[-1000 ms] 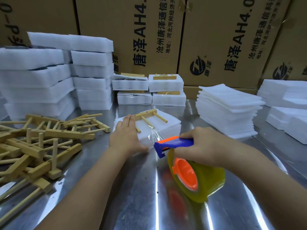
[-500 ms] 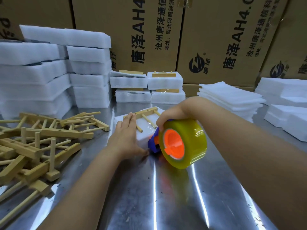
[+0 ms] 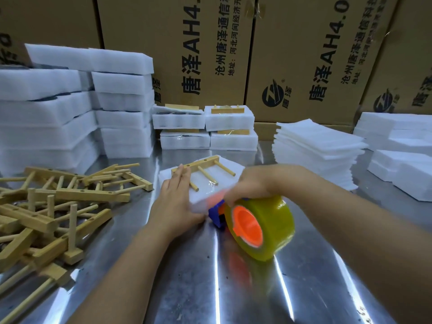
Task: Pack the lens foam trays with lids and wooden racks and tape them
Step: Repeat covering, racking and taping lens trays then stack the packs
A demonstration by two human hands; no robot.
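The foam tray (image 3: 224, 181) is seen lying on the steel counter (image 3: 210, 284), right in the middle, with a wooden rack (image 3: 201, 165) laid flat on top of it, pegs pointing toward the viewer. The left hand (image 3: 174, 202) is spread flat, fingers straight and together, pressed onto the tray's left side and the end of the rack, most likely so that the bundle is kept from sliding while tape is pulled. The tape dispenser (image 3: 259, 226) is gripped by the right hand (image 3: 247, 185), fingers wrapped over its handle; the hand is blurred, so motion is under way. The blue head is tucked against the tray's near edge, and a glossy strip of tape (image 3: 212, 183) can be made out across the pegs. By the look of it, the wrap is being carried down over the near side.

Set against a second ago, a change is noted: the dispenser was then drawn out toward the viewer, with tape stretched from the tray to its head. It has since been brought in tight to the tray's edge, and sits a shade lower than half a second ago. The left hand has been kept flat throughout.

Off to the left, loose racks (image 3: 58, 206) are heaped; taped packs (image 3: 205, 127) are stacked behind.
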